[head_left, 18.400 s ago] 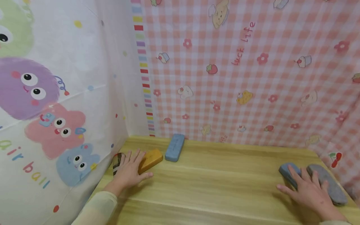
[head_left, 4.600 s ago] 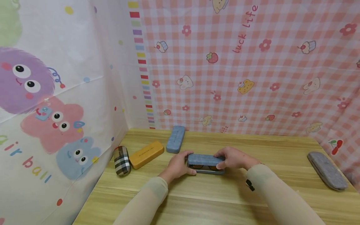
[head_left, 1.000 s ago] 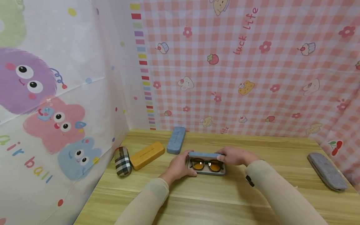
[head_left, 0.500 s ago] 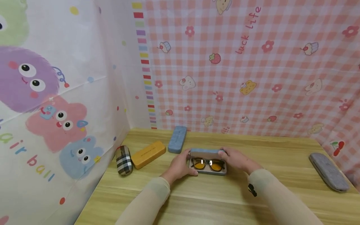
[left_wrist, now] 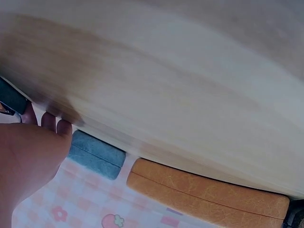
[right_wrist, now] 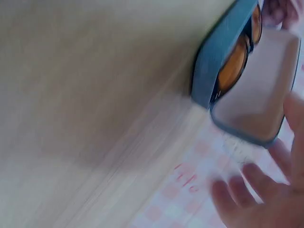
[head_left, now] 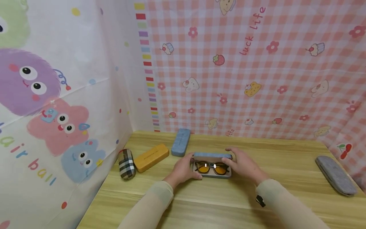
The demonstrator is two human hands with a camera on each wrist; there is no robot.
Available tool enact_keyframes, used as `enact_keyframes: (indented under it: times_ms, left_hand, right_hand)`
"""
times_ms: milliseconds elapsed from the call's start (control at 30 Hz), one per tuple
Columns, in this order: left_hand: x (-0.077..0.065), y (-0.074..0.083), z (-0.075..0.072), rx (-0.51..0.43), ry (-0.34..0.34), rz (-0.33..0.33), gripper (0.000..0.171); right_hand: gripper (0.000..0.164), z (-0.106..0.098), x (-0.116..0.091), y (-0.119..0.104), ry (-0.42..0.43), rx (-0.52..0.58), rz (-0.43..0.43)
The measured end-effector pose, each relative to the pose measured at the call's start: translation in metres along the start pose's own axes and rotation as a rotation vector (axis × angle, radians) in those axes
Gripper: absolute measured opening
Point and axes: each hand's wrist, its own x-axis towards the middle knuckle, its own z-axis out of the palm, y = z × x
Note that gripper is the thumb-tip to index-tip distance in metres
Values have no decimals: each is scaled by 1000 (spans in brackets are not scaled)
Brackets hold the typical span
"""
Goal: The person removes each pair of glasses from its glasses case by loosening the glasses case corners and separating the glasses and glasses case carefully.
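A blue glasses case (head_left: 213,176) sits on the table at the middle with its lid (head_left: 213,155) raised, showing a pale lining. Inside lie sunglasses (head_left: 221,169) with dark frames and orange lenses. My left hand (head_left: 183,169) grips the left end of the case, thumb at the front and fingers behind. My right hand (head_left: 245,165) is at the lid's right end with fingers spread and loose. In the right wrist view the thumb lies close to the lid's edge, and the other fingers (right_wrist: 259,183) are apart from it, slightly blurred.
On the left lie a plaid case (head_left: 126,164), an orange glasses case (head_left: 151,158) and a second blue glasses case (head_left: 181,142). A grey case (head_left: 335,175) lies near the table's right edge. Patterned cloths (head_left: 234,70) hang behind and at the left.
The blue case, first under my right hand at the right, came to the middle, and its lid opened to show the sunglasses. In the last half second my right hand's fingers loosened from the lid.
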Motion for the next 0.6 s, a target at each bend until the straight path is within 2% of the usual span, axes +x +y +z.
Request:
enact_keyframes:
  times_ms: [167, 233, 300, 367, 600]
  left_hand:
    - [-1, -2, -1, 6, 4, 5, 112]
    - [0, -3, -1, 10, 6, 12, 112]
    - [0, -4, -1, 12, 9, 21, 111]
    - [0, -4, 0, 13, 10, 30, 110]
    - [1, -5, 1, 9, 6, 25, 111]
  right_hand:
    - [25, 12, -6, -17, 239, -216, -259]
    - [17, 19, -7, -24, 277, -295, -352]
    - [16, 27, -7, -29, 282, -347, -403]
    - [17, 34, -7, -33, 266, -378, -406]
    - [18, 49, -1, -38, 205, -417, -282]
